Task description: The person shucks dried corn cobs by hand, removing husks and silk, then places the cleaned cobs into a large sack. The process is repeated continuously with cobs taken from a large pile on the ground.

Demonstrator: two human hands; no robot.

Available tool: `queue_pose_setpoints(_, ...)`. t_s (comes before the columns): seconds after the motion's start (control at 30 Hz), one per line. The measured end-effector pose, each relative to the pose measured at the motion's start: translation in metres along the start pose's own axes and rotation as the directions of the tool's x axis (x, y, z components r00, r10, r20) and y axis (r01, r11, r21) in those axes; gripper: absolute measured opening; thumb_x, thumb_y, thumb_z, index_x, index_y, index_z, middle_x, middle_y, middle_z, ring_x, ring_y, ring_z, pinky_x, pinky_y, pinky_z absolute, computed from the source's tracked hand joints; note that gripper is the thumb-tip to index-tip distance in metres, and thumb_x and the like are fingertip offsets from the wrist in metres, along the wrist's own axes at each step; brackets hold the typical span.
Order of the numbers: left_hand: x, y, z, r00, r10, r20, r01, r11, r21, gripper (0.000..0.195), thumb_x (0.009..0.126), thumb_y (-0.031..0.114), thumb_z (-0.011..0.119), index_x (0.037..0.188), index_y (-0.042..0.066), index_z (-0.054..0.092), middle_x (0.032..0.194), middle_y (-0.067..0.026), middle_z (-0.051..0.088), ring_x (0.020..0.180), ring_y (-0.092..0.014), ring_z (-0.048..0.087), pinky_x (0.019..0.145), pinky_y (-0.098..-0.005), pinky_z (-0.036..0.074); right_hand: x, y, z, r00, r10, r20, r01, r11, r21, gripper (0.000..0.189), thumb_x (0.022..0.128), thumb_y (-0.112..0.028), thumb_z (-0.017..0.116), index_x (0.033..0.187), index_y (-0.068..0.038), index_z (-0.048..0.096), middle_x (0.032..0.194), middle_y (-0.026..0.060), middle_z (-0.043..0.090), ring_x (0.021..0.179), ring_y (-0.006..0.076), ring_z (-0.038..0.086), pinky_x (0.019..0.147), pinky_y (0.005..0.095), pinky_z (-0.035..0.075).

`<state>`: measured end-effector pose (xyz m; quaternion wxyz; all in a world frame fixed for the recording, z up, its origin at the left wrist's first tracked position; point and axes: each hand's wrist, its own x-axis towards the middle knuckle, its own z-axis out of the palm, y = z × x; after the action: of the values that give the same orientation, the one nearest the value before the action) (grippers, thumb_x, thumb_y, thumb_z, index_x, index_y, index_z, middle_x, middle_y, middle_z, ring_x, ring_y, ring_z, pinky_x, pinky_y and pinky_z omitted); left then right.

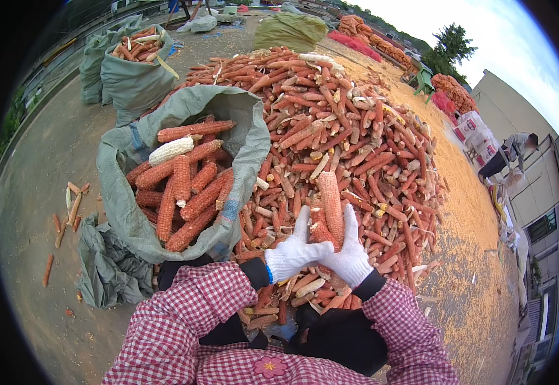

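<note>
Both hands wear white knit gloves and meet over the near part of a big pile of bare reddish corn cobs. Several cobs stand gathered between my left hand and my right hand, with fingers and thumbs around their lower ends. One long cob rises above the others. To the left of my hands is an open green woven sack, its rim rolled out, holding many red cobs and one whitish cob.
A filled green sack stands at upper left. A crumpled green sack and loose cobs lie on the ground at left. Yellow kernels spread along the right. A person bends over near a building at far right.
</note>
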<state>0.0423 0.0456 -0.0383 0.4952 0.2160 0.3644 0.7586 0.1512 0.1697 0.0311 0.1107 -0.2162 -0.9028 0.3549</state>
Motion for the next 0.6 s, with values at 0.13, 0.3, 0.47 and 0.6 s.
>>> queue_pose_setpoints(0.13,0.004,-0.007,0.013,0.996,0.087,-0.02,-0.089,0.982,-0.164,0.102,0.09,0.01,0.082,0.164,0.012,0.011,0.146,-0.0161,0.053,0.132,-0.025,0.057,0.109,-0.0418,0.05,-0.006,0.007,0.022,0.985,-0.172,0.016,0.172,0.982,-0.081,0.115,0.078,-0.025,0.085,0.162,0.001,0.012,0.157,0.0247,0.043,0.141,0.0382,0.049,0.117,0.043,0.041)
queue_pose_setpoints(0.3,-0.007,0.027,0.017,0.996,0.005,-0.084,-0.024,0.976,-0.219,0.058,0.095,0.008,0.072,0.147,0.006,0.045,0.136,-0.0104,0.06,0.123,-0.024,0.062,0.107,-0.043,0.053,-0.033,-0.035,0.003,0.954,-0.296,-0.05,0.278,0.933,-0.228,0.103,0.075,-0.025,0.084,0.158,0.002,0.03,0.156,0.0272,0.043,0.146,0.0436,0.041,0.121,0.0485,0.034)
queue_pose_setpoints(0.47,-0.044,0.088,0.042,0.975,0.213,0.057,-0.184,0.931,-0.317,0.062,0.092,0.012,0.071,0.147,0.004,0.045,0.13,-0.0169,0.064,0.122,-0.032,0.065,0.106,-0.0467,0.054,-0.027,-0.037,-0.038,0.964,-0.246,-0.099,0.254,0.75,0.61,0.052,0.092,-0.01,0.07,0.141,0.001,0.056,0.145,0.017,0.058,0.136,0.0256,0.055,0.114,0.0396,0.043)
queue_pose_setpoints(0.6,-0.074,0.135,0.06,0.922,0.333,0.196,-0.236,0.888,-0.395,0.087,0.083,0.031,0.079,0.153,0.007,0.035,0.133,-0.0197,0.059,0.126,-0.041,0.061,0.111,-0.0604,0.048,-0.008,-0.022,-0.054,0.954,-0.036,-0.299,0.163,0.897,0.411,0.039,0.093,-0.01,0.07,0.13,0.0,0.063,0.13,0.0143,0.066,0.121,0.0227,0.064,0.103,0.0372,0.051)
